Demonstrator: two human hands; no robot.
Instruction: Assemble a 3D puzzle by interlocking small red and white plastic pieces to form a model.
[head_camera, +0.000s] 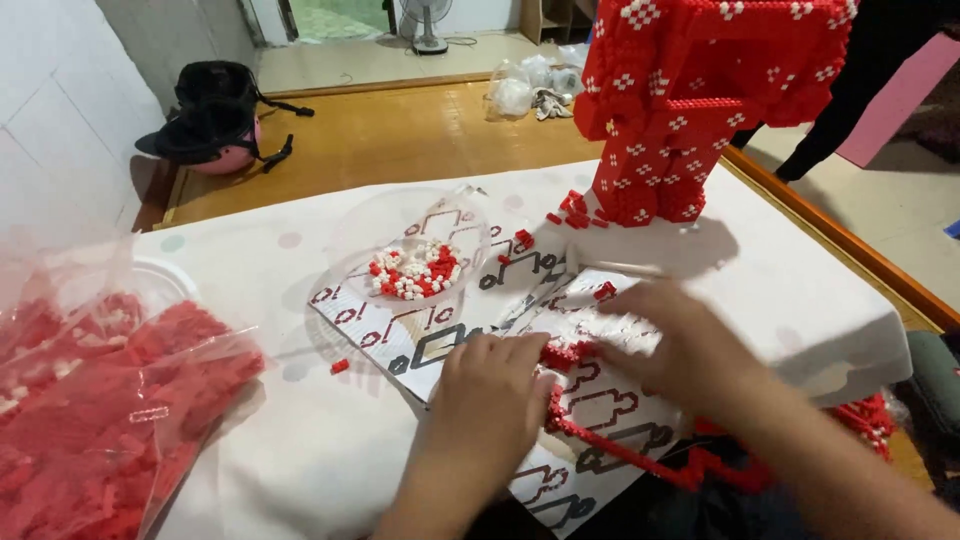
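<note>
My left hand rests on a printed instruction sheet, fingertips touching a flat red brick assembly that runs toward the near right. My right hand lies over the sheet beside it, fingers curled on the small red bricks at the assembly's top end. A clear bowl with red and white small bricks stands just beyond the sheet. A tall red brick model with white flower patterns stands at the far right of the white cloth.
A clear plastic bag of red bricks fills the near left. Loose red bricks lie by the model's base. A black and pink helmet and clear bags sit on the wooden surface behind. A person's dark legs stand far right.
</note>
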